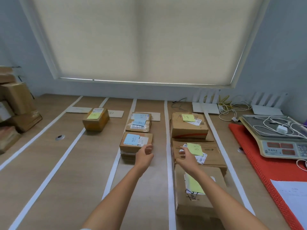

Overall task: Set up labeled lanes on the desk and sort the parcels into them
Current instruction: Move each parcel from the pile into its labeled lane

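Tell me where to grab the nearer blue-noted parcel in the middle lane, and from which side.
Grip the nearer blue-noted parcel by its two short side walls, one hand each, coming from above and the front. It sits flat atop another box, so its sides are exposed. The far blue-noted parcel crowds its back edge. The left hand hovers at its near right corner.

Handwriting on sticky notes (194,148) illegible; left box stack (11,112) and scale (282,140) edge-cropped.

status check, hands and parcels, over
Left hand open, right hand open, both empty. Parcels sit in taped lanes; blue-note parcel nearest left hand. Nothing blocking.
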